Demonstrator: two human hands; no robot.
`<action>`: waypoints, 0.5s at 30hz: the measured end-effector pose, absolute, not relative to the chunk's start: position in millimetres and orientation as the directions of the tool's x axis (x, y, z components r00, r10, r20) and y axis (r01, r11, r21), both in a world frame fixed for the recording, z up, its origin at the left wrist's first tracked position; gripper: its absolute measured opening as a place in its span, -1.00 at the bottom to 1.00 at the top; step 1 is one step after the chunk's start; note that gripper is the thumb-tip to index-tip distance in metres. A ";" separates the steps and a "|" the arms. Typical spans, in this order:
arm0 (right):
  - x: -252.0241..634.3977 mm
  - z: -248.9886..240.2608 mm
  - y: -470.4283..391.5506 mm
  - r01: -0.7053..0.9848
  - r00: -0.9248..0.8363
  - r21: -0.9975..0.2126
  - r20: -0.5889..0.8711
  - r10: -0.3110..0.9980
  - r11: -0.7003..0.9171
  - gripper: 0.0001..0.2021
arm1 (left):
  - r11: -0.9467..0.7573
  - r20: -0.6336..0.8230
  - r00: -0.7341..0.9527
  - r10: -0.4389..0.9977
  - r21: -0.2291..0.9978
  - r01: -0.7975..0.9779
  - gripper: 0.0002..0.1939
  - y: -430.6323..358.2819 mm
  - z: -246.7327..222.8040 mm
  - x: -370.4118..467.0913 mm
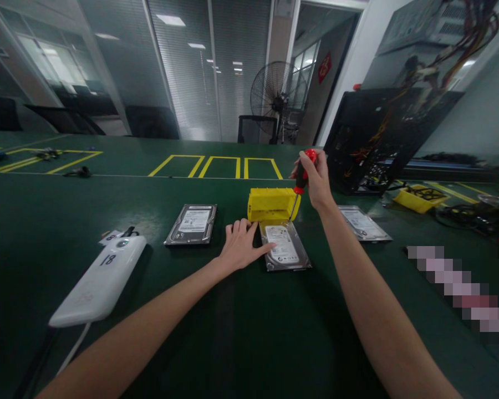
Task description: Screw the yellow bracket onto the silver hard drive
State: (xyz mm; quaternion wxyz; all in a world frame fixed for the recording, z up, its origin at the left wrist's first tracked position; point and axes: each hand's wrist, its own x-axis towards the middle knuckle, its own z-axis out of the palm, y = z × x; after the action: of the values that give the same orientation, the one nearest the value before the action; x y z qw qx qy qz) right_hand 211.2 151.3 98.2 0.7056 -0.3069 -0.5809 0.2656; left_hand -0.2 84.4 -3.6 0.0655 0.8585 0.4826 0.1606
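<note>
In my right hand [316, 174] is a red and black screwdriver [301, 176], held upright and slightly tilted. Its tip points down at the far right corner of a hard drive [286, 249]; whether it touches a screw is too small to tell. My left hand [242, 244] lies with fingers spread at the drive's left side, the thumb resting on its label. Just behind the drive, a yellow plastic bin [268, 204] lies with its open side facing me. A second hard drive [192, 223] is left of my left hand, and a third [363, 224] lies beyond my right forearm.
A white device marked 18 [102, 280] with a cable is at the left. At the right are an open black computer case [357, 138], a yellow tray of parts [419, 199] and dark cables [478, 216]. Yellow tape outlines mark the green table [183, 191].
</note>
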 end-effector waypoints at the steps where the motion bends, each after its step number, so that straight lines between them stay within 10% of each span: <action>1: 210.4 98.3 150.6 -0.024 0.173 -0.736 0.664 0.728 0.677 -0.62 | -0.526 0.210 0.484 0.850 0.270 0.806 -0.01 84.4 -3.5 -0.1; 15: 214.9 94.8 158.1 -0.069 0.125 -0.754 0.643 0.755 0.654 -0.63 | -0.509 0.275 0.436 0.857 0.315 0.801 -0.07 83.8 -6.6 0.9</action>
State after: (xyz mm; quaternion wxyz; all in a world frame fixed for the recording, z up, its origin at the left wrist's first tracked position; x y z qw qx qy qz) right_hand 214.9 158.1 94.8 0.6916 -0.2906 -0.5904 0.2979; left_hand 0.9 83.8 -6.6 0.0684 0.8445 0.4909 0.2027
